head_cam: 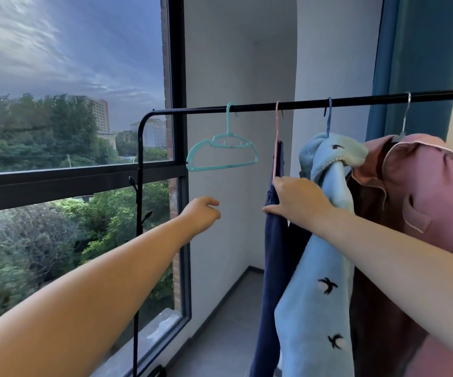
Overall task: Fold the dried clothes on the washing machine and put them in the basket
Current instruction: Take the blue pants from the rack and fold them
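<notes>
Hanging from the black rail (356,100) on a pink hanger (277,148), the navy garment (270,268) was gripped by the right hand (293,200) a little way below the rail, thumb and fingers being closed round its upper edge. The left hand (202,213) was held out lower than the rail and further toward its bent end, beneath an empty teal hanger (221,153); its fingers were loosely curled and nothing was held in them. The garment's long axis was seen to run straight down from the rail, the hanger's hook being set over the rail above the right hand. The right hand was thus the nearer one, being on the cloth itself, while the left was kept apart from it to the side. A light blue garment (320,254) and a pink garment (432,186) were hung next along the rail. It was judged that the navy garment would have to be lifted up off the rail or drawn down off its hanger. Neither washing machine nor basket was in view.
</notes>
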The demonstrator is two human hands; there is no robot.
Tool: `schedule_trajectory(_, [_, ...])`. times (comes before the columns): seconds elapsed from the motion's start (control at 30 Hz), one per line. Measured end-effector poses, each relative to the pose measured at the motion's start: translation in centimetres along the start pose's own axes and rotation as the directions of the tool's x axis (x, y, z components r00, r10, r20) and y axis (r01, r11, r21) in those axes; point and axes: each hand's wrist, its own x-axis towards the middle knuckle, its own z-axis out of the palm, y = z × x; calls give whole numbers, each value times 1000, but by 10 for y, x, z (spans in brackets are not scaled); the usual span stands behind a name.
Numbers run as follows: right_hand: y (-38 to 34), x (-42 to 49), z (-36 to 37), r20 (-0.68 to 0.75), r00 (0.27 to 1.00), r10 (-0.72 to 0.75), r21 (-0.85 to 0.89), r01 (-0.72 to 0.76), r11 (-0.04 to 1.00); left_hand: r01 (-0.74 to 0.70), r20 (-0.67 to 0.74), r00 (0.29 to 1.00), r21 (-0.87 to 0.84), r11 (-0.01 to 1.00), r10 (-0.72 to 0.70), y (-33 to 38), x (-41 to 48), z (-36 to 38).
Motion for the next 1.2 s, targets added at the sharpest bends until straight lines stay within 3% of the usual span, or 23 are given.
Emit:
schedule_trajectory(0.07, [-3,0,3,-37,999,-26,-79,23,997,1,6,1000,-13,1000,-1,1,1,3])
schedule_trajectory(0.2, [-3,-4,14,-244,949,-201,-308,121,944,0,30,1000,-46,999,1,6,4,8])
schedule_trajectory(0.43, [4,-1,22,-259,939,-225,-333,131,934,-26,52,998,-27,999,28,6,10,12])
schedule_trajectory(0.6, [4,5,24,-334,931,-150,-199,86,976,-37,56,998,-20,999,38,1,12,12])
schedule_trajectory(0.77, [-7,13,28,-461,877,135,188,-53,981,-14,56,998,-58,998,17,-5,14,8])
schedule_trajectory(0.83, [-10,16,30,-396,885,244,305,-123,944,5,63,998,-77,997,0,-7,14,7])
schedule_trajectory(1.03, [-26,20,28,-279,899,338,519,-155,841,40,42,998,-95,995,-36,-17,15,2])
schedule_trajectory(1.2, [-36,22,38,-195,881,431,603,-239,761,74,22,997,-82,994,-72,-27,13,-2])
